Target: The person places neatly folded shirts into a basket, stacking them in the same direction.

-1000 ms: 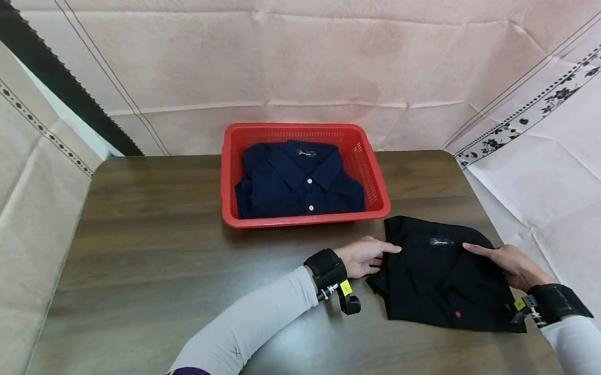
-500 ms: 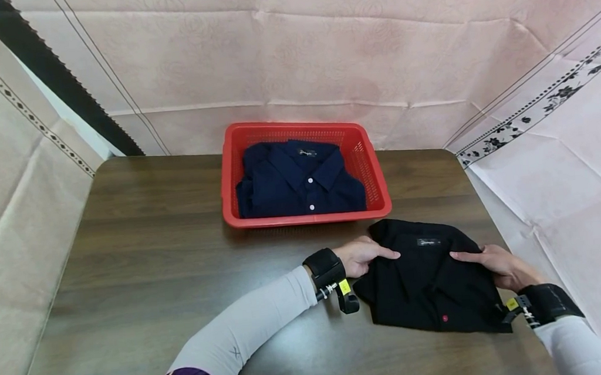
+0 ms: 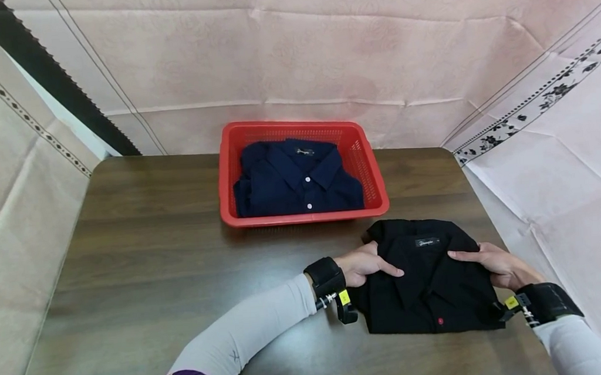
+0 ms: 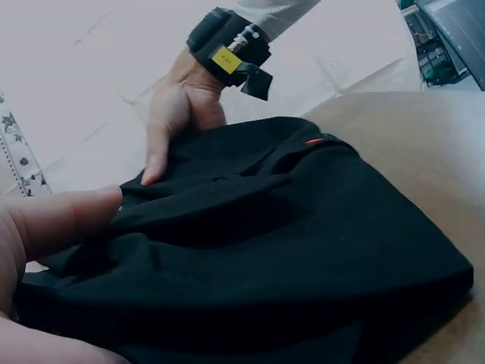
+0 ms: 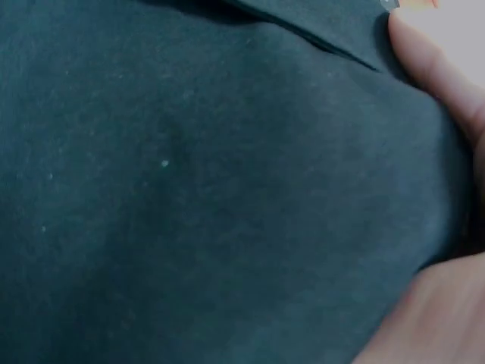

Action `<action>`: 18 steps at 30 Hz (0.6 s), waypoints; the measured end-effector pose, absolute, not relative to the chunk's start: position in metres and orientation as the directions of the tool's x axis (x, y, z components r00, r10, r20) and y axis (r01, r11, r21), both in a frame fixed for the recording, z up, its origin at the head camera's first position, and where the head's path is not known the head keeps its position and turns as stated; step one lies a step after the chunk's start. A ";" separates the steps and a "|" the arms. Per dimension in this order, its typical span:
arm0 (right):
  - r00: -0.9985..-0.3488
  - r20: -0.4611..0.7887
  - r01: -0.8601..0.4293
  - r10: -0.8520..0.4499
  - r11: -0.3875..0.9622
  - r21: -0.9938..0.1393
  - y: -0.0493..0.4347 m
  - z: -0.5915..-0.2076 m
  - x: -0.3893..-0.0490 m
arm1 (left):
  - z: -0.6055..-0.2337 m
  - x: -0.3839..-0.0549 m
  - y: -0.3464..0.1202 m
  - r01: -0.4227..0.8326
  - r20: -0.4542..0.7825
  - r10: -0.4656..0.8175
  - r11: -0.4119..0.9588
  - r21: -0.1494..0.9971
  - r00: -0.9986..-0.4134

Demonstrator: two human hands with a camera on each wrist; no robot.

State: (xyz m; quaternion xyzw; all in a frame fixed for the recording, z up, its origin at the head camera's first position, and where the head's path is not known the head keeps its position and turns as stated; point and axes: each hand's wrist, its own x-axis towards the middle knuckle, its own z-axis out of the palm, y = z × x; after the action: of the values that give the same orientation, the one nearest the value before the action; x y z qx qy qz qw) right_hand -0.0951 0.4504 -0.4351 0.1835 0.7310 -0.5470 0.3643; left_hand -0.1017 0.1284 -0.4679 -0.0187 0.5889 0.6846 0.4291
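Observation:
A folded black shirt (image 3: 430, 289) with a collar label and one red button lies at the right of the table. My left hand (image 3: 366, 265) grips its left edge, thumb on top and the other fingers hidden beneath the cloth. On the opposite edge my right hand (image 3: 502, 264) holds the shirt the same way, its thumb pointing inward. In the left wrist view the shirt (image 4: 303, 227) stretches between both hands, its near edge raised over the table. Black cloth (image 5: 227, 182) fills most of the right wrist view, with fingers along its right side.
Behind the black shirt stands a red plastic basket (image 3: 380, 187). A folded navy shirt (image 3: 294, 179) with white buttons lies in it. The wooden table (image 3: 152, 258) extends to the left, and pale patterned sheets (image 3: 321, 50) hang around it.
The black shirt has shifted left, and the right hand moved left with it. My left hand has slid further onto the shirt's left edge, its thumb now lower over the cloth.

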 end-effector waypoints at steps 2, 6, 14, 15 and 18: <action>-0.668 -0.729 0.667 -0.152 0.313 -0.676 0.450 -0.434 -0.094 | -0.469 -0.099 0.129 -0.609 -0.532 0.558 0.060 0.791 -0.637; -0.682 -0.701 0.643 -0.207 0.288 -0.710 0.450 -0.429 -0.092 | -0.469 -0.096 0.127 -0.608 -0.512 0.575 0.031 0.793 -0.638; -0.684 -0.646 0.608 -0.338 0.225 -0.761 0.456 -0.416 -0.090 | -0.453 -0.094 0.125 -0.575 -0.475 0.617 0.045 0.817 -0.627; -0.683 -0.637 0.602 -0.357 0.219 -0.768 0.458 -0.414 -0.091 | -0.449 -0.093 0.126 -0.564 -0.471 0.615 0.052 0.824 -0.632; -0.683 -0.602 0.578 -0.413 0.200 -0.792 0.461 -0.405 -0.092 | -0.440 -0.091 0.127 -0.528 -0.457 0.604 0.070 0.847 -0.653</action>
State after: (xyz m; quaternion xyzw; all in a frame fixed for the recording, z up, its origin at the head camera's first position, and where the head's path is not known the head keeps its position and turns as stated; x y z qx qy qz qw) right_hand -0.0924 0.4614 -0.4045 0.0616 0.6671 -0.6296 0.3934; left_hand -0.0914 0.1269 -0.4401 0.0319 0.6021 0.6810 0.4156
